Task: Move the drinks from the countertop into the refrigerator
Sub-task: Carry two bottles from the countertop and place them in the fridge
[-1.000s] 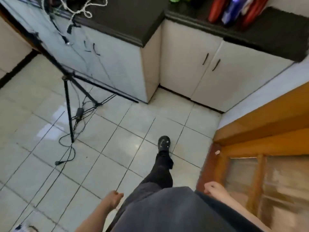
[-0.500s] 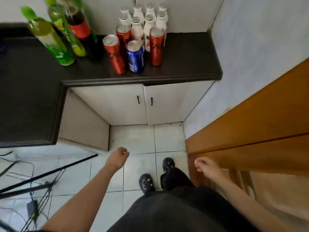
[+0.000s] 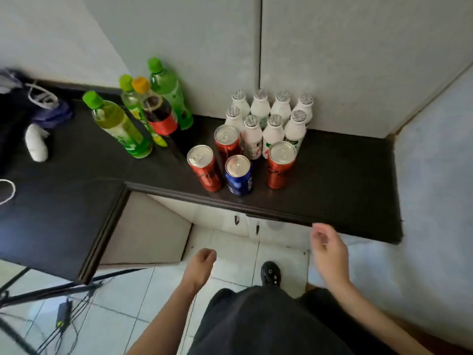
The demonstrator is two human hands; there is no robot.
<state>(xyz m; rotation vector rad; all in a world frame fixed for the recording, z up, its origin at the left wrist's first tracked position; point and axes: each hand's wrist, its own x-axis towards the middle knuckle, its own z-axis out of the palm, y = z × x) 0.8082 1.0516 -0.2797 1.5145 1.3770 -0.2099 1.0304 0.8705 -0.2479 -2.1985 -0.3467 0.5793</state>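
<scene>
On the black countertop (image 3: 345,180) stand three red cans (image 3: 204,170), one blue can (image 3: 239,176), several small white bottles (image 3: 273,116) behind them, three green bottles (image 3: 120,126) and a dark cola bottle (image 3: 157,111) at the left. My left hand (image 3: 201,262) hangs below the counter edge with fingers curled loosely, holding nothing. My right hand (image 3: 329,248) is raised just below the counter's front edge, right of the cans, fingers apart and empty. No refrigerator is in view.
White cabinet doors (image 3: 240,222) sit under the counter. A tripod leg (image 3: 51,288) and cables (image 3: 64,319) lie on the tiled floor at lower left. A white object (image 3: 37,146) and a purple item (image 3: 52,112) rest on the counter's left part. A wall closes off the right side.
The view has swung from the floor up to the counter and drawn nearer to the drinks. Both hands have risen, the right one up to the counter edge.
</scene>
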